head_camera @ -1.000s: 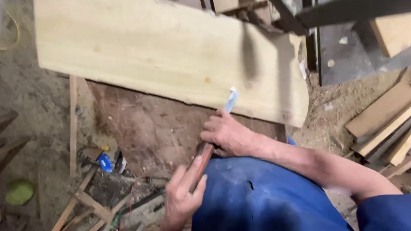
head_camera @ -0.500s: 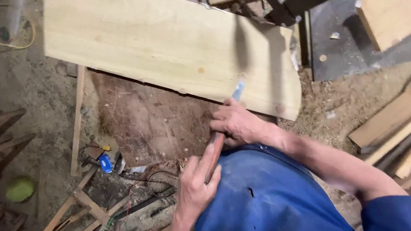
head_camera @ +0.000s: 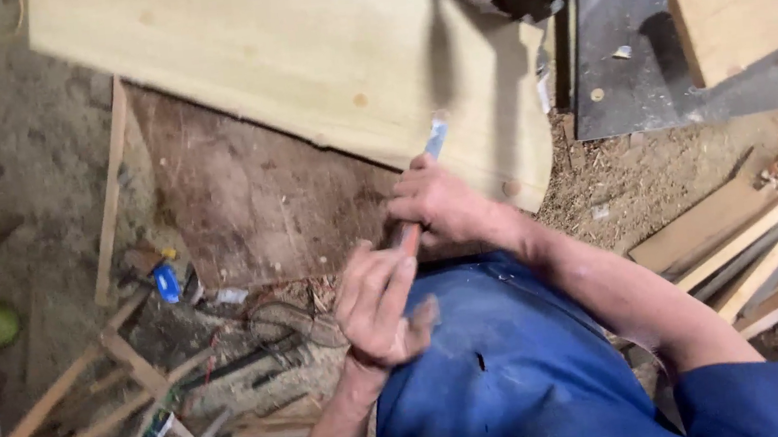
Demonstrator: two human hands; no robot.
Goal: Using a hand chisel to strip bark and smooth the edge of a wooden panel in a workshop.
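Note:
My right hand (head_camera: 443, 206) is closed around a chisel (head_camera: 435, 140). Its blue-grey blade tip rests on the near edge of a long pale wooden board (head_camera: 299, 75). The chisel's red handle (head_camera: 407, 238) sticks out behind the right hand. My left hand (head_camera: 380, 307) lies over the handle's end with fingers stretched out and thumb apart, not curled around it. Both hands are just above my blue-trousered knee (head_camera: 518, 377). The middle of the chisel is hidden inside the right fist.
A dark brown board (head_camera: 254, 203) lies under the pale one. Thin wood strips (head_camera: 94, 408), cables and a small blue object (head_camera: 166, 283) litter the dirt floor at left. Stacked planks (head_camera: 753, 250) lie at right. A dark metal table (head_camera: 659, 59) carries a wood block (head_camera: 749, 3).
My left hand has come up from beside my knee onto the end of the chisel handle. The right hand and chisel stayed at the board's edge while the view shifted.

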